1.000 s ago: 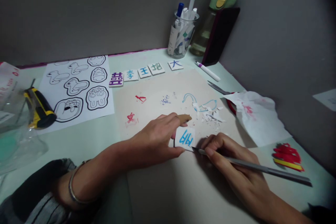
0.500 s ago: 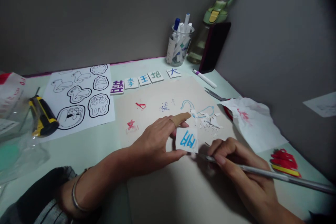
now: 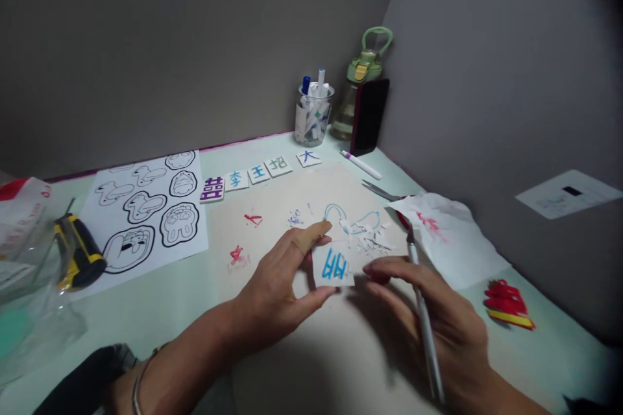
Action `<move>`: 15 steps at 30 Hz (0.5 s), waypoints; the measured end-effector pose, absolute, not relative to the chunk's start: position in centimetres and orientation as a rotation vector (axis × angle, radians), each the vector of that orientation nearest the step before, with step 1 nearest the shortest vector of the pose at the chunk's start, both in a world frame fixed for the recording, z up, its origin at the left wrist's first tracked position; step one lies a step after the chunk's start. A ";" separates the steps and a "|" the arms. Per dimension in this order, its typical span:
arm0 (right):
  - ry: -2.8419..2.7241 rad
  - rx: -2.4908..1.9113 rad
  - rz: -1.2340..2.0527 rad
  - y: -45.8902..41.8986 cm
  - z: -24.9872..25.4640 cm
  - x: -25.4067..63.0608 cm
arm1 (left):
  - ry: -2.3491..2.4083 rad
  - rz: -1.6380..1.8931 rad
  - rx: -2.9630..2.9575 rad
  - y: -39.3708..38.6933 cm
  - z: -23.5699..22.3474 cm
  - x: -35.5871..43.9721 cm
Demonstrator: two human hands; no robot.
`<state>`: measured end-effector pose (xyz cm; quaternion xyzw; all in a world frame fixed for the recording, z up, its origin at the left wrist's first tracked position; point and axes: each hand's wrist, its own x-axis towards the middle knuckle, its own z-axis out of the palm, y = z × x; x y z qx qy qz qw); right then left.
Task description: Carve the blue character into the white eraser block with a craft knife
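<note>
My left hand point(image 3: 270, 295), with a tan bandage wrapped on a finger, pinches a small white square block point(image 3: 335, 279) by its edges. Blue strokes of a character mark its upper face. To its right, my right hand point(image 3: 450, 321) keeps a slim metal craft knife point(image 3: 425, 321) tucked between the fingers, its shaft nearly upright. The thumb and forefinger of that hand are extended close to the block's right edge, and a small gap shows between them and the block. White shavings point(image 3: 372, 243) lie on the beige board point(image 3: 282, 363) beyond the block.
Small character blocks point(image 3: 259, 174) line the board's far edge. Scissors point(image 3: 382, 191), a stained tissue point(image 3: 452, 246) and a red eraser-like piece point(image 3: 509, 301) are at right. A marker cup point(image 3: 314, 120), bottle point(image 3: 344, 110) and phone point(image 3: 370, 117) stand behind. A yellow-black cutter point(image 3: 78, 249) lies left.
The craft knife has swung from pointing at the block to nearly upright in my right hand. That hand's thumb and forefinger have opened toward the block. The view has shifted.
</note>
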<state>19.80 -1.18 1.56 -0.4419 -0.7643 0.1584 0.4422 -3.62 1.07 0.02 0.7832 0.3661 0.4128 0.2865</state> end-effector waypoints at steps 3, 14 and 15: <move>-1.938 -1.080 0.398 -1.0 1.3 19.5 | 0.938 1.070 2.156 1.1 -0.1 -3.4; -2.064 -1.000 0.281 -1.0 1.3 19.1 | 0.902 1.067 2.292 1.1 -0.3 -2.9; -2.053 -1.008 0.300 -1.0 1.4 19.0 | 0.905 1.064 2.285 1.1 -0.3 -2.9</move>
